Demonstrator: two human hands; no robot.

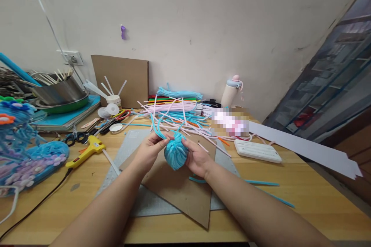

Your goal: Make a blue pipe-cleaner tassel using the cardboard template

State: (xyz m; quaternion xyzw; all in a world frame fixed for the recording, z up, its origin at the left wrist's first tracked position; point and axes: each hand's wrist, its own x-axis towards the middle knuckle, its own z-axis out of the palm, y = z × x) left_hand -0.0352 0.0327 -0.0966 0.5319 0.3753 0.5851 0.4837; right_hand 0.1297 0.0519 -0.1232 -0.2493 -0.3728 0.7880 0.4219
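Between my hands, above a brown cardboard sheet (179, 189), is a rounded bundle of blue pipe cleaners (176, 153). My left hand (149, 150) pinches blue pipe cleaner ends (157, 126) at the bundle's upper left; these stick up and away from it. The fingers of my right hand (197, 158) wrap around the bundle's right side, and some of them are hidden behind it. Under the cardboard lies a grey cutting mat (130, 146). A short blue pipe cleaner (197, 180) rests on the cardboard near my right wrist.
A yellow glue gun (87, 152) with a black cord and black scissors (75, 137) lie to the left. Pink and blue pipe cleaners (174, 110) are heaped at the back. To the right are a white power strip (257, 151) and loose blue pipe cleaners (262, 182). A bottle (230, 93) stands near the wall.
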